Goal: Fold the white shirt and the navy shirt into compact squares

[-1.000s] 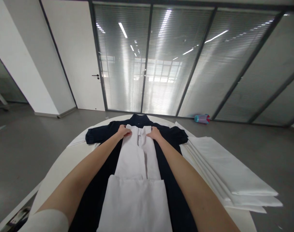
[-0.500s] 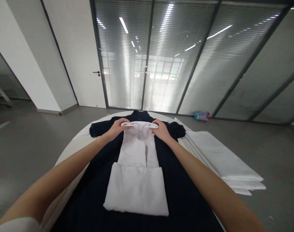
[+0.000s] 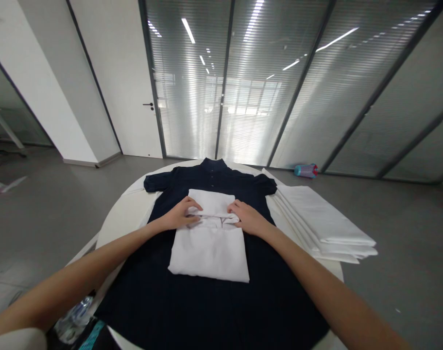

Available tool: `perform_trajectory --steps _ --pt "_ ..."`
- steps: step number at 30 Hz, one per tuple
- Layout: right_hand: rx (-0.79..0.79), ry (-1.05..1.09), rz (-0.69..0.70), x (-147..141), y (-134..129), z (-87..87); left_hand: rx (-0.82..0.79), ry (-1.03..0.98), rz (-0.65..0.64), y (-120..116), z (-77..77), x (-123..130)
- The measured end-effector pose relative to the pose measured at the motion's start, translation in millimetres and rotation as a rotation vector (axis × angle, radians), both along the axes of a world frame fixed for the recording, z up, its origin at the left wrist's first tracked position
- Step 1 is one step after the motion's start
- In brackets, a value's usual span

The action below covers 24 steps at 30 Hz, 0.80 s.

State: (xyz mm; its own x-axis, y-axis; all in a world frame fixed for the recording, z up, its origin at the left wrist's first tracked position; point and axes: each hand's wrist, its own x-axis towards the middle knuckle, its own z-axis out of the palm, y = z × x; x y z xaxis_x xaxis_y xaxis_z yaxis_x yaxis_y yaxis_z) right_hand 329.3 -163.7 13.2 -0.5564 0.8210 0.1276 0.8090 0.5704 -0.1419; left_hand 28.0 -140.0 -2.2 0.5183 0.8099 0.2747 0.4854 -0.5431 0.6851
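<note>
Left hand (image 3: 179,216) and right hand (image 3: 247,218) lie palms down, fingers angled inward, near each other but apart; left forearm (image 3: 90,265) and right forearm (image 3: 316,277) reach forward, wrists low.

Left hand (image 3: 179,215), right hand (image 3: 247,218) — both on folded white fabric (image 3: 209,255).

Counted: two bare hands, the left hand (image 3: 179,215) and the right hand (image 3: 248,218). One navy short-sleeved button shirt (image 3: 214,180) beneath both. One folded white cloth (image 3: 209,255) directly nearer than both. One stack of folded white fabric (image 3: 323,223) right of the right hand. One round white surface (image 3: 114,228) below. One white door (image 3: 115,82) and one blue-and-red cylindrical container (image 3: 305,170) beyond both.
</note>
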Motion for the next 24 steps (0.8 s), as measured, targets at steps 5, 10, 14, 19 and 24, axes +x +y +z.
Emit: perform_trajectory --steps 5,10,14,19,24 --pt "0.031 0.134 -0.042 1.7 6.7 31.9 0.126 0.091 0.269 10.3 35.5 -8.7" --pt "0.089 0.371 -0.027 -45.0 32.3 28.0 0.216 0.011 0.204 44.1 38.3 18.4" --pt "-0.007 0.221 -0.095 -69.3 44.8 -7.0 0.060 0.044 0.121 57.8 -1.5 42.5" --pt "-0.128 0.067 -0.127 -50.7 43.8 -29.9 0.061 0.312 0.074 60.4 -38.0 39.8" --pt "-0.191 0.075 -0.253 -25.2 41.3 -27.9 0.101 0.369 0.118 56.7 -31.2 29.6"
